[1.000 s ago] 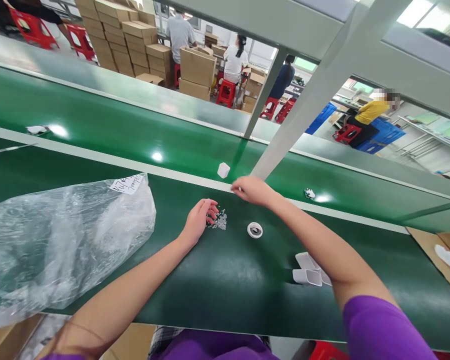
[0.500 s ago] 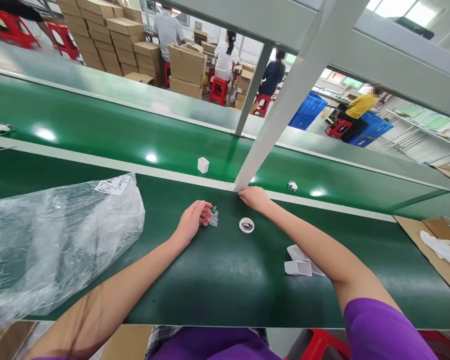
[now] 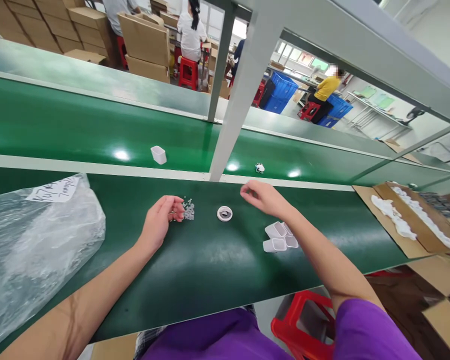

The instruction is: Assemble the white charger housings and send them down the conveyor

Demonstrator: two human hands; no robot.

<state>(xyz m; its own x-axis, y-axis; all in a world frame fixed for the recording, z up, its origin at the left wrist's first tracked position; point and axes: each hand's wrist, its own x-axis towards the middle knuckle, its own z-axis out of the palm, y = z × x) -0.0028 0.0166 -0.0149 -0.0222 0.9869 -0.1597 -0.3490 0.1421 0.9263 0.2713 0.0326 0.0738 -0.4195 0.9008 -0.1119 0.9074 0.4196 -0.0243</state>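
Note:
My left hand [image 3: 158,221] rests on the green work surface [image 3: 210,270], its fingers curled at the edge of a heap of small grey translucent pieces [image 3: 189,209]. Whatever those fingers may hold is too small to make out. Above the surface hovers my right hand [image 3: 265,197], thumb and fingers bent together; the fingertips hide anything between them. A white ring, perhaps a tape roll [image 3: 224,214] with something dark inside, lies between my hands. Several white open plastic cups [image 3: 275,245] lie on their sides beneath my right forearm.
A large clear plastic bag [image 3: 52,240] with a handwritten label covers the left. Behind a pale rail, the far belt [image 3: 75,125] carries one white cup [image 3: 158,155] and a small white item [image 3: 260,168]. A grey post [image 3: 232,100] rises ahead. A cardboard box [image 3: 393,220] stands right.
My right hand has drawn back from the foot of the post towards me. On the far belt, the white cup has shifted left relative to the post. My view has turned right.

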